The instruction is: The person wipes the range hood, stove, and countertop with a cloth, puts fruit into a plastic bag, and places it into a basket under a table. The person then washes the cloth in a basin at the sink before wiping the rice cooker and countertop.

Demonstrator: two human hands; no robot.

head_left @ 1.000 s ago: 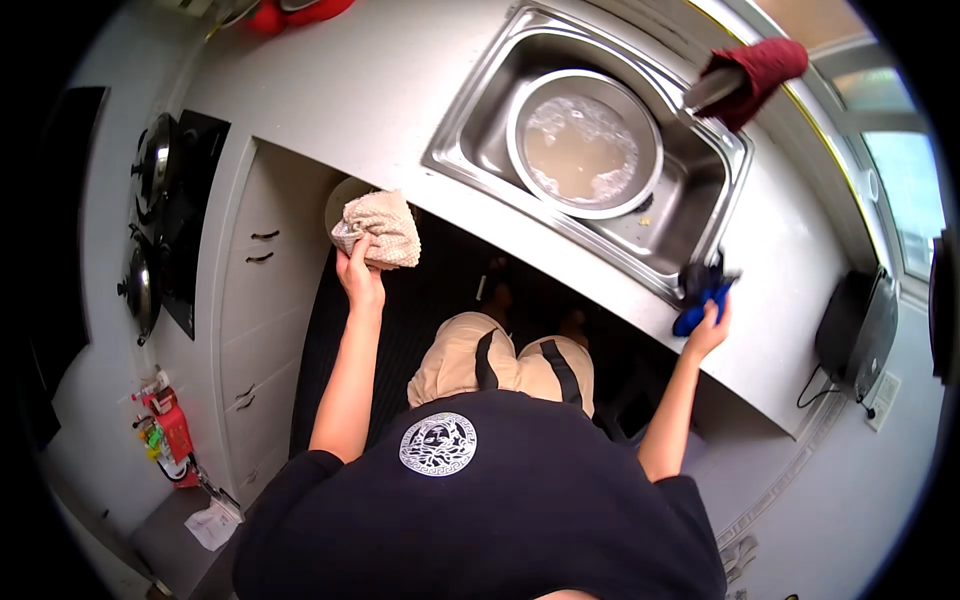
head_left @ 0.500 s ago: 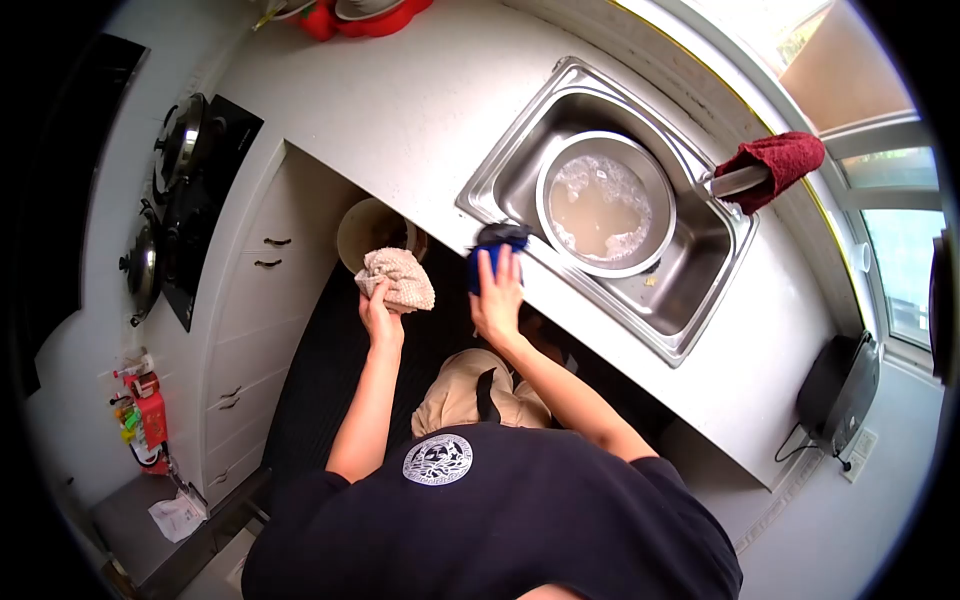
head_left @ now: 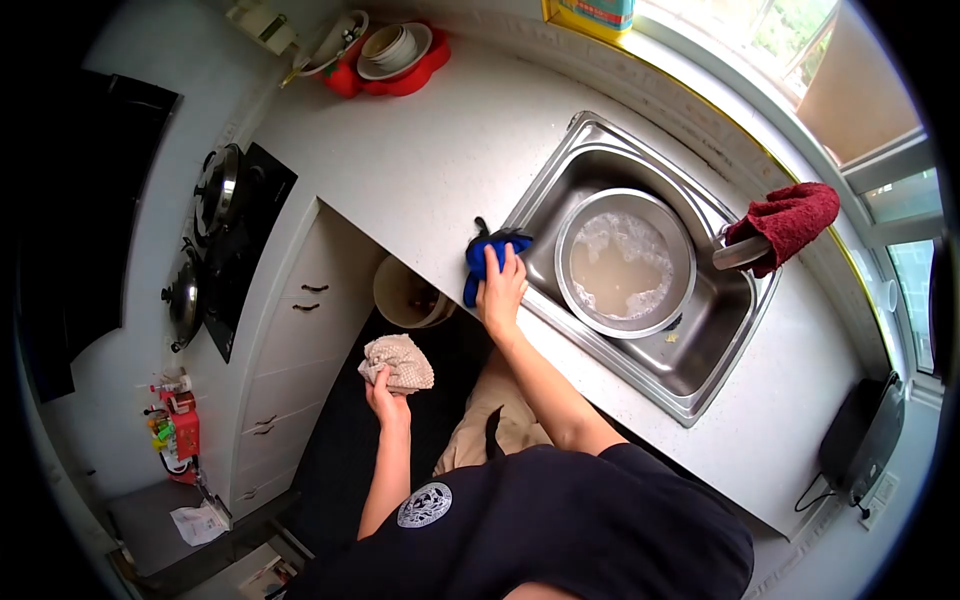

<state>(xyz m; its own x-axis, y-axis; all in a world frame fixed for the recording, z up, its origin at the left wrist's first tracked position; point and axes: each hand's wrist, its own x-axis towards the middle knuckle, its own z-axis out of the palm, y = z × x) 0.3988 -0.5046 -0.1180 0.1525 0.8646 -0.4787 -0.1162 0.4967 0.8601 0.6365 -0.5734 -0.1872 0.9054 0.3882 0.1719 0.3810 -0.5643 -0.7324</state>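
Observation:
A bunched beige cloth (head_left: 402, 362) with a waffle-like texture is gripped in my left hand (head_left: 384, 400), held in the air in front of the counter. My right hand (head_left: 502, 296) is on a blue and black cloth (head_left: 484, 258) at the counter's front edge, left of the sink. Its fingers press over the cloth, and part of the cloth hangs down the edge. To the right, a round metal basin (head_left: 684, 265) of cloudy, foamy water stands in the steel sink (head_left: 690, 395).
A dark red cloth (head_left: 795, 222) covers the faucet. Below the counter edge stands a pale bucket (head_left: 385, 290). A red tray (head_left: 438, 62) holds stacked bowls at the back left. Lidded pans (head_left: 222, 195) sit on the black stove. A black appliance (head_left: 860, 440) is at the far right.
My right hand and the blue cloth have moved up onto the counter's edge. My left hand still holds the beige cloth, now farther from the bucket. The camera view has shifted.

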